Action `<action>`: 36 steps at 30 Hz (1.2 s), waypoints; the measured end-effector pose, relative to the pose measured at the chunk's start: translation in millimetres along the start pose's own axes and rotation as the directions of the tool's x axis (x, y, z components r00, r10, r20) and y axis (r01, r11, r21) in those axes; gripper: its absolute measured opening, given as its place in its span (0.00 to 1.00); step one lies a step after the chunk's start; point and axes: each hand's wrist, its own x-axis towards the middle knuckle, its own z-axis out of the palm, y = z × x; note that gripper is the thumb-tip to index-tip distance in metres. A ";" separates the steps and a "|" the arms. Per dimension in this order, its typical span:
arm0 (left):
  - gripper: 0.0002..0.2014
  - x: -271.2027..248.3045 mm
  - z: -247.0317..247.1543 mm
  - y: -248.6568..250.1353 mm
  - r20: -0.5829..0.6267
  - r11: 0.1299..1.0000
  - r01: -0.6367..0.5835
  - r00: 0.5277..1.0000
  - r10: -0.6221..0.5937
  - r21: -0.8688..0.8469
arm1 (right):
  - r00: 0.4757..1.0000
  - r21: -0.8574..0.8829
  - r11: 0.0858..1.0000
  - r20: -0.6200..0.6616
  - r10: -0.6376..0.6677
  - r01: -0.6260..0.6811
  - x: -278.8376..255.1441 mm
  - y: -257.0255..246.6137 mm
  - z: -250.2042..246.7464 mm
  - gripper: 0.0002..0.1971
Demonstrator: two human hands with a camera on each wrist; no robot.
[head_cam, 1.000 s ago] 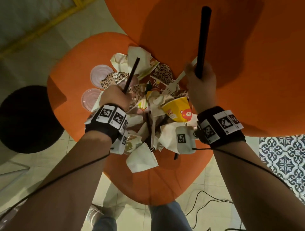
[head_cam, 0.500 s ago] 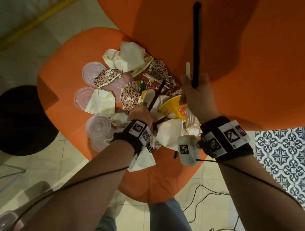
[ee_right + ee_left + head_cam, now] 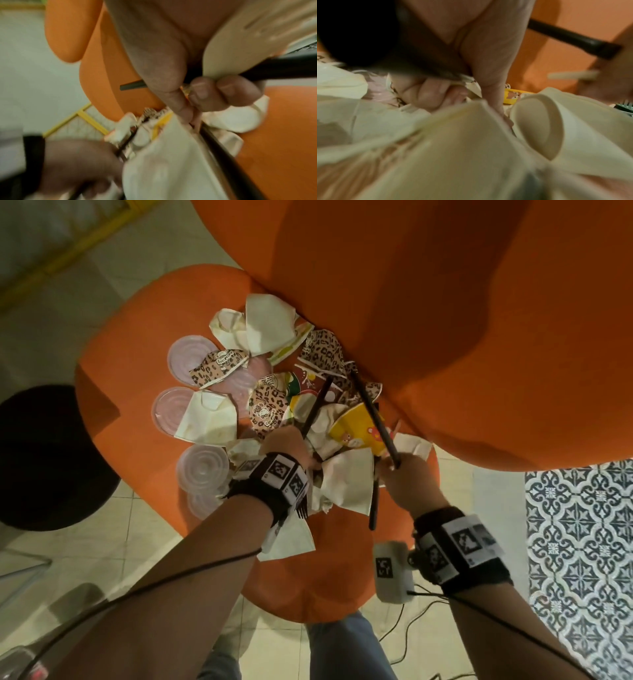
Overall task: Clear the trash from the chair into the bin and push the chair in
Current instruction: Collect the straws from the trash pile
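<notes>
Trash covers the orange chair seat: crushed white paper cups, leopard-print cups, a yellow cup and clear lids. At the pile's near side my left hand grips a thin black straw that points away from me. Its curled fingers show in the left wrist view over a white cup. To the right, my right hand holds a longer black straw slanting over the yellow cup. Its fingers curl round that straw, with a white utensil piece against the palm.
The chair's orange backrest rises behind and to the right of the pile. A black round shape, maybe the bin, sits on the tiled floor at left. Another black straw lies on the seat's front. Cables trail on the floor by my legs.
My right hand has come down from the backrest to the pile's near right, and its straw now tilts left. My left hand has moved from the pile's left to its near middle.
</notes>
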 end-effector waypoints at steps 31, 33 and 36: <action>0.19 9.4 -46.8 -14.7 0.004 0.937 -0.015 1.000 0.017 -0.350 | 0.988 -0.126 0.986 -0.119 0.096 -0.111 14.4 -8.7 33.2 0.19; 0.16 6.6 -56.9 -20.1 -0.016 0.913 -0.035 0.999 0.031 -0.406 | 0.988 -0.159 0.978 -0.100 0.117 -0.132 17.8 -11.7 32.4 0.21; 0.11 3.0 -64.8 -31.7 -0.055 0.852 -0.040 0.998 0.013 -0.522 | 0.989 -0.197 0.970 -0.061 0.135 -0.144 21.6 -17.0 28.7 0.23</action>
